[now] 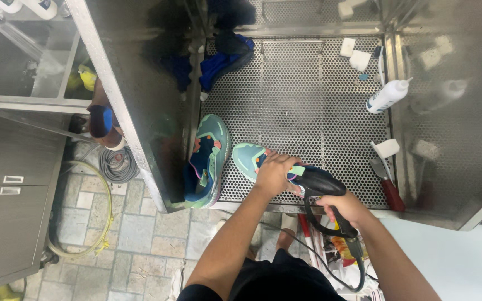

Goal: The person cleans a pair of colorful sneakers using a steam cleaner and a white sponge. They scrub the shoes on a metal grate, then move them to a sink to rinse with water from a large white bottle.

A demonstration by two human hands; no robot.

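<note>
1. The left hand (274, 173) covers the middle of the teal sneaker (247, 157) it rests on; the shoe's heel end is hidden behind the black nozzle tool (319, 183).
2. The right hand (346, 207) wraps the tool's handle, so the trigger cannot be seen.
3. Left of that sneaker, the second teal sneaker (207, 161) is partly doubled by its reflection in the steel wall (140, 83).
4. Beyond that sneaker, a dark blue item (225, 58) lies in shadow, its kind unclear.
5. The black hose (358, 273) runs out at the bottom edge.
</note>
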